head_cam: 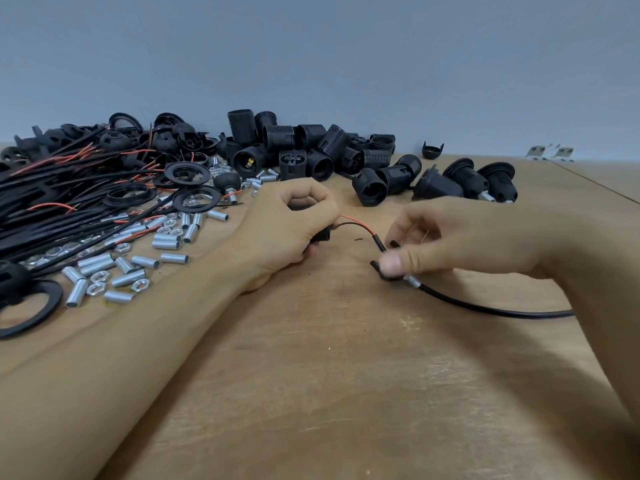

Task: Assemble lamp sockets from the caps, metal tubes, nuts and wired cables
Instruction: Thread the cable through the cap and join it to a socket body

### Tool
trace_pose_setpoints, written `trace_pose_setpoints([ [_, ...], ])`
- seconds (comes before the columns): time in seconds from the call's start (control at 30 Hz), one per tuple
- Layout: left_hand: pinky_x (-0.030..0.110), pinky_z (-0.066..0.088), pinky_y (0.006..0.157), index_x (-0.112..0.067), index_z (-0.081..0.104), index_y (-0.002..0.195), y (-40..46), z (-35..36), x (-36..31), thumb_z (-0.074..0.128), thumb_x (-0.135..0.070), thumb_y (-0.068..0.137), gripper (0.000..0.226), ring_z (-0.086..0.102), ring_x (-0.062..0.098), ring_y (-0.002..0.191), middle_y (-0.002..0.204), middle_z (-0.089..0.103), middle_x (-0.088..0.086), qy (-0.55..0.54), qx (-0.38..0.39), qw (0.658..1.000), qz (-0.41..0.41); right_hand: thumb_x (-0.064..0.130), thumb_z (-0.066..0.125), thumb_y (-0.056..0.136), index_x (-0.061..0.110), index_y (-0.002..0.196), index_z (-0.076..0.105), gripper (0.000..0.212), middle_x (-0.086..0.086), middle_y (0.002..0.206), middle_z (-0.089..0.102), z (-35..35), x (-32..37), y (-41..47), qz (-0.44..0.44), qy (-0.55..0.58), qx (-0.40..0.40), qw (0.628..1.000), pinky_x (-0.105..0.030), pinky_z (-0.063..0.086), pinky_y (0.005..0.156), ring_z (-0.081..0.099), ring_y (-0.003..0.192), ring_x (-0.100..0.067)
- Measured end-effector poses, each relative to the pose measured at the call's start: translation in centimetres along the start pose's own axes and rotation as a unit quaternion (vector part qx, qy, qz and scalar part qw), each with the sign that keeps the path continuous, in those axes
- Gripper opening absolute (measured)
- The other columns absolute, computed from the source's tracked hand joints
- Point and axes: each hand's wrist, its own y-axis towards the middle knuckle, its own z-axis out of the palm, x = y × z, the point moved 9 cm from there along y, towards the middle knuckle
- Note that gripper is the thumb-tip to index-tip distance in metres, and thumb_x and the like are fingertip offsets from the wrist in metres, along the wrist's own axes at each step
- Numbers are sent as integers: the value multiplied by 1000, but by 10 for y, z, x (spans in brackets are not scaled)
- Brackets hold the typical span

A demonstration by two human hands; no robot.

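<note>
My left hand (pixel 294 223) grips a small black socket part (pixel 320 237) just above the wooden table (pixel 346 375); most of that part is hidden in my fingers. A thin red and a thin black wire (pixel 356 226) run from it to the right. My right hand (pixel 443 240) pinches a black cap piece (pixel 382 271) with a short metal tube (pixel 412 281) on the black cable (pixel 485 306), which trails off to the right under my forearm.
Left lies a heap of wired cables (pixel 62 188), black rings (pixel 187 173), loose metal tubes (pixel 138 261) and nuts (pixel 98 276). Threaded black socket bodies (pixel 311 147) pile at the back by the grey wall. Assembled sockets (pixel 467 181) lie at right.
</note>
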Motion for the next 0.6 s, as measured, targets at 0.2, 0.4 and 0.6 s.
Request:
trace_pose_setpoints([
  [0.2, 14, 28, 40, -23, 63, 60, 1, -2, 1, 65, -15, 78, 19, 43, 13, 40, 67, 65, 2, -13, -5, 1000, 4, 47, 70, 75, 15, 92, 74, 36, -2, 79, 70, 9, 15, 5, -82, 49, 11, 995, -24, 56, 71, 65, 74, -10],
  [0.4, 16, 26, 41, -18, 62, 65, 3, -4, 0, 61, -19, 72, 6, 43, 15, 41, 66, 62, 5, -32, -8, 999, 17, 23, 69, 85, 13, 122, 65, 39, -2, 90, 69, 3, 22, 5, -126, 177, -9, 976, -26, 56, 72, 72, 77, -19],
  [0.6, 16, 24, 40, -19, 60, 64, 5, -7, 0, 58, -17, 72, 8, 41, 14, 41, 70, 64, 3, -72, -10, 997, 12, 16, 65, 90, 2, 112, 70, 27, -23, 108, 70, -3, 21, 10, -140, 280, -29, 949, -33, 53, 78, 65, 92, -32],
])
